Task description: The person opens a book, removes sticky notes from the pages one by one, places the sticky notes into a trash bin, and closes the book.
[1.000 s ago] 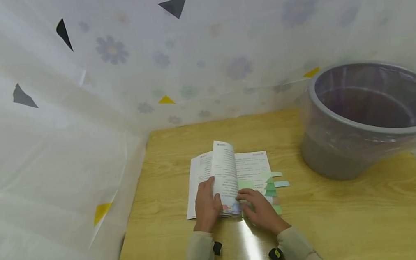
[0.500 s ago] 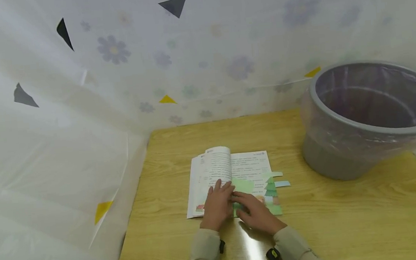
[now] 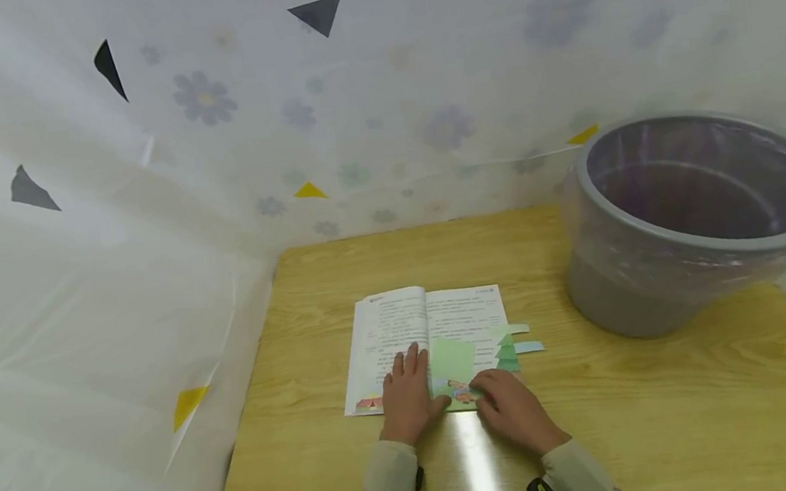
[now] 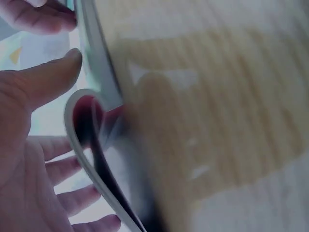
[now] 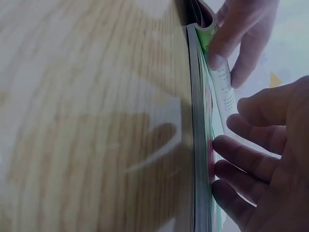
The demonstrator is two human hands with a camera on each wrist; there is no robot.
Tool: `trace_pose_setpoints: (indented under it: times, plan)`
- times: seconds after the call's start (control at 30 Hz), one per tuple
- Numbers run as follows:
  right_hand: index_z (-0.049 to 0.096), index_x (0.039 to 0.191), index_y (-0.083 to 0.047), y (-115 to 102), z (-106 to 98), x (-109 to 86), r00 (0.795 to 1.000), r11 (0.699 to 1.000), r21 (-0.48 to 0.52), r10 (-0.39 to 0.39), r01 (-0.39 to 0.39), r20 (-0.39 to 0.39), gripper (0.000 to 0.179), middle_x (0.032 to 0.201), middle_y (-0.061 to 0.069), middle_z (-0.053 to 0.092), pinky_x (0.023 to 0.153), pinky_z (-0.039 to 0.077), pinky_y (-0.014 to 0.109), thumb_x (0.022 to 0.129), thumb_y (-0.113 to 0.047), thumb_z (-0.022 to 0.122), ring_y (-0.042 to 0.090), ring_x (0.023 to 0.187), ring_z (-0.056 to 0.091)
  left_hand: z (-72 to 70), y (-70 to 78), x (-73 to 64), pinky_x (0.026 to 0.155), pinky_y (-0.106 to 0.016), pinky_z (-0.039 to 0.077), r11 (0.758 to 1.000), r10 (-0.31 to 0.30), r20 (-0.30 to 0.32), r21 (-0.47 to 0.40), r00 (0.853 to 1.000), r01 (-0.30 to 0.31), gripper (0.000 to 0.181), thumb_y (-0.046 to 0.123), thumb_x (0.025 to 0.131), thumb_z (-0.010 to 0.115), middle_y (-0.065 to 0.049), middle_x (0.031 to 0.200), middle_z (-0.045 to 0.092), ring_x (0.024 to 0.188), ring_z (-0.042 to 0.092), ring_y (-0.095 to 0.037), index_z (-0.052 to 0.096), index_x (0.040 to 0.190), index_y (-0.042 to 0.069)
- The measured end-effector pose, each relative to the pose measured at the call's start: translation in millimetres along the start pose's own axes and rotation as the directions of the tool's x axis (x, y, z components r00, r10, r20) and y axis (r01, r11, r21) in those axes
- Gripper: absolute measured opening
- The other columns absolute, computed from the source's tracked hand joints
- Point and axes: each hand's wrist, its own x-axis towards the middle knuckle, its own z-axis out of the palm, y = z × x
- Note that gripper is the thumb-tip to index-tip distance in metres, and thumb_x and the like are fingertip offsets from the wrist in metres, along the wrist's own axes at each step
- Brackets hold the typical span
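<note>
An open book (image 3: 389, 324) with printed text lies on the table. My left hand (image 3: 406, 400) rests on the lower left page beside the fold, its fingers straight and spread and the thumb reaching over to the right page. On the lower right page rest the bent fingertips of my right hand (image 3: 516, 410), holding nothing. A pale green rectangle (image 3: 453, 357) and a green tree picture (image 3: 507, 354) show on that page. In the left wrist view the left-hand pages (image 4: 72, 113) curve up in a roll near the fold. The right wrist view has my right fingertips touching the page.
Pale green and light blue tabs (image 3: 530, 347) stick out from the book's right edge. A large grey tub (image 3: 622, 296) with a clear plastic liner stands at the right on the wooden table (image 3: 314, 471). White flower-patterned sheeting (image 3: 354, 124) hangs behind and on the left.
A page that stood raised has turned over to the left and lies flat. My left hand has pressed down on the left page; my right hand has shifted right along the right page.
</note>
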Motion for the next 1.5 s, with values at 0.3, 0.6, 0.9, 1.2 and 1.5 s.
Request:
trace_pose_setpoints:
  times: [0.3, 0.6, 0.9, 1.2, 1.5]
  plan:
    - [0.071, 0.108, -0.01, 4, -3, 1.2, 0.999, 1.0, 0.023, 0.014, -0.015, 0.032, 0.021, 0.11, 0.003, 0.069, 0.097, 0.051, 0.043, 0.088, -0.011, 0.069, 0.021, 0.107, 0.064, 10.3, -2.1, -6.3, 0.111, -0.062, 0.038, 0.995, -0.038, 0.05, -0.093, 0.998, 0.042, 0.104, 0.063, 0.079, 0.072, -0.007, 0.166, 0.025, 0.15, 0.029, -0.037, 0.025, 0.158, 0.014]
    - [0.067, 0.119, -0.007, 9, -11, 29.4, 0.996, 0.995, 0.042, 0.09, -0.09, 0.001, 0.028, 0.117, 0.009, 0.062, 0.081, 0.053, 0.039, 0.092, -0.012, 0.064, 0.016, 0.09, 0.059, 10.1, 0.5, -1.5, 0.115, -0.062, 0.033, 0.993, -0.022, 0.116, -0.112, 0.993, 0.035, 0.108, 0.064, 0.078, 0.072, -0.006, 0.168, 0.018, 0.153, 0.023, -0.037, 0.02, 0.16, 0.016]
    - [0.052, 0.139, 0.003, 14, -3, 59.0, 0.973, 0.974, -0.033, 0.224, -0.223, 0.057, 0.057, 0.131, 0.025, 0.053, 0.099, 0.048, 0.053, 0.09, -0.023, 0.065, 0.038, 0.117, 0.056, 11.5, 1.5, 0.1, 0.117, -0.064, 0.028, 0.984, -0.06, 0.152, -0.16, 0.987, 0.084, 0.111, 0.06, 0.075, 0.077, -0.005, 0.168, 0.018, 0.154, 0.021, -0.036, 0.02, 0.16, 0.017]
    - [0.056, 0.133, 0.002, 23, 2, 66.7, 0.961, 0.969, -0.066, 0.246, -0.239, 0.127, 0.06, 0.125, 0.02, 0.052, 0.093, 0.05, 0.05, 0.085, -0.029, 0.073, 0.032, 0.108, 0.056, 13.2, 5.1, 0.8, 0.115, -0.066, 0.028, 0.979, -0.083, 0.14, -0.174, 0.987, 0.107, 0.111, 0.059, 0.074, 0.079, -0.005, 0.168, 0.018, 0.154, 0.021, -0.035, 0.021, 0.159, 0.018]
    - [0.064, 0.118, -0.003, 24, 3, 69.1, 0.971, 0.974, -0.085, 0.216, -0.208, 0.103, 0.045, 0.115, 0.016, 0.056, 0.087, 0.052, 0.048, 0.082, -0.026, 0.077, 0.028, 0.099, 0.058, 11.1, 6.6, 0.8, 0.115, -0.067, 0.027, 0.98, -0.08, 0.138, -0.168, 0.987, 0.103, 0.111, 0.058, 0.075, 0.078, -0.006, 0.168, 0.017, 0.154, 0.021, -0.036, 0.02, 0.16, 0.016]
